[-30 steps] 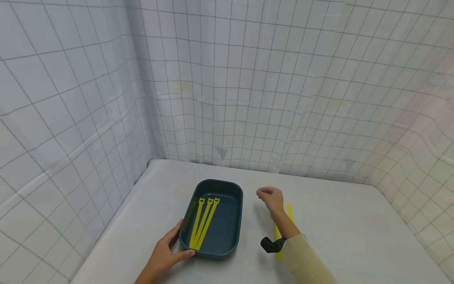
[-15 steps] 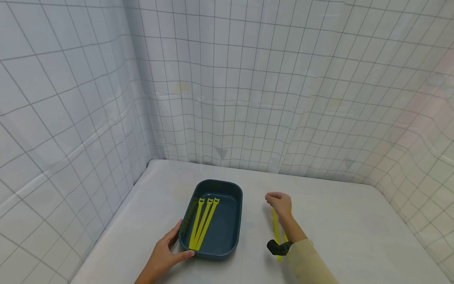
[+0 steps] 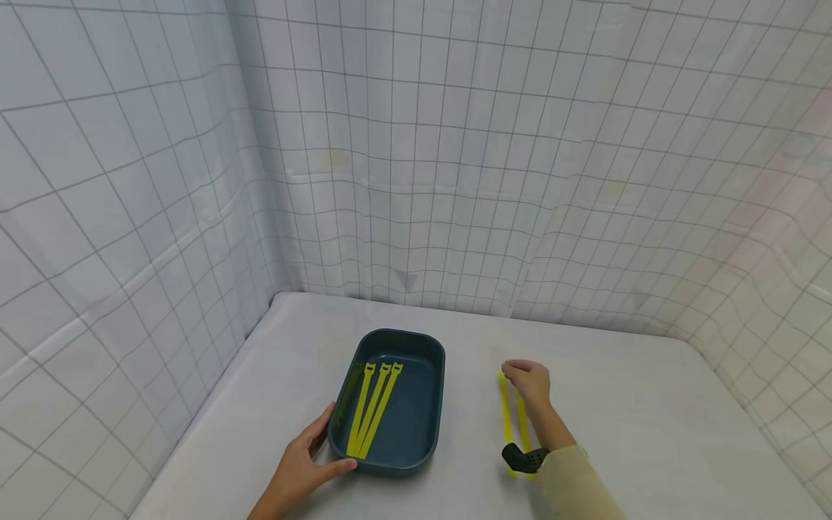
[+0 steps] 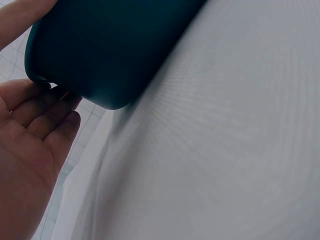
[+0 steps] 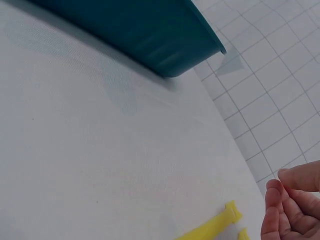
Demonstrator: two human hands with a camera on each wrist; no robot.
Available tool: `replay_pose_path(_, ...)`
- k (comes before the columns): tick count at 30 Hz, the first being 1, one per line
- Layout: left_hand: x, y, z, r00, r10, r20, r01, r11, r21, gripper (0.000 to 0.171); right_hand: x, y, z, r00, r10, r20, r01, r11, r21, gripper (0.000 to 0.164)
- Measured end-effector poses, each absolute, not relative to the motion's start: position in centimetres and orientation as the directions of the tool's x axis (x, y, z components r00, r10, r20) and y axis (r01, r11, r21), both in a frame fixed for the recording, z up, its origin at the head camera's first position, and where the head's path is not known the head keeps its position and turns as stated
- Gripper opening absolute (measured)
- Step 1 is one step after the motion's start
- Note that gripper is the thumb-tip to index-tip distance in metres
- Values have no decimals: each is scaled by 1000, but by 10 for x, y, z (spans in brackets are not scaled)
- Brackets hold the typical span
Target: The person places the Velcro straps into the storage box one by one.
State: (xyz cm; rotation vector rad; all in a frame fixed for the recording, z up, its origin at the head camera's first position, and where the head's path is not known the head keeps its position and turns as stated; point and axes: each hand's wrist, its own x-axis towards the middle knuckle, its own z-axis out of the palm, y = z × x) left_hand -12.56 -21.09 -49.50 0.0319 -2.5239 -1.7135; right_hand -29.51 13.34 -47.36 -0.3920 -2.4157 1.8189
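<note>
My left hand [image 3: 300, 462] holds a dark teal tray [image 3: 412, 412] at its near-left corner, thumb at the front rim and fingers along the left side. Inside the tray lie three yellow hook-and-loop cable ties [image 3: 378, 413], fanned out with their slotted heads at the far end. On the table to the right, two more ties lie side by side, a left tie [image 3: 506, 413] and a right tie [image 3: 523, 426]. Over their far ends is my right hand [image 3: 531, 381], fingers loosely bent, thumb close to the fingertips, nothing between them. The right wrist view shows one slotted head [image 5: 231, 214] near these fingers.
A white cloth covers the table [image 3: 624, 404]. Grid-patterned white curtains [image 3: 416, 180] enclose it at the back and both sides. A black wrist camera [image 3: 520, 459] on the right wrist covers part of the two ties.
My right hand has moved right and slightly nearer, away from the tray's side to above the far ends of the two loose ties. The left hand and the tray have stayed in place.
</note>
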Motion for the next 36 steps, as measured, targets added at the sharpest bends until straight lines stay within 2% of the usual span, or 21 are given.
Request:
replay_pose_path(31, -126, -210, -496, -995, -73, 64, 29, 399, 916, 93, -305, 142, -496, -947, 301, -107, 212, 339, -917, 21)
replay_pose_path(36, -126, -209, -494, -996, -74, 58, 25, 389, 921, 94, -307, 139, -496, -949, 306, -80, 203, 396, -896, 20)
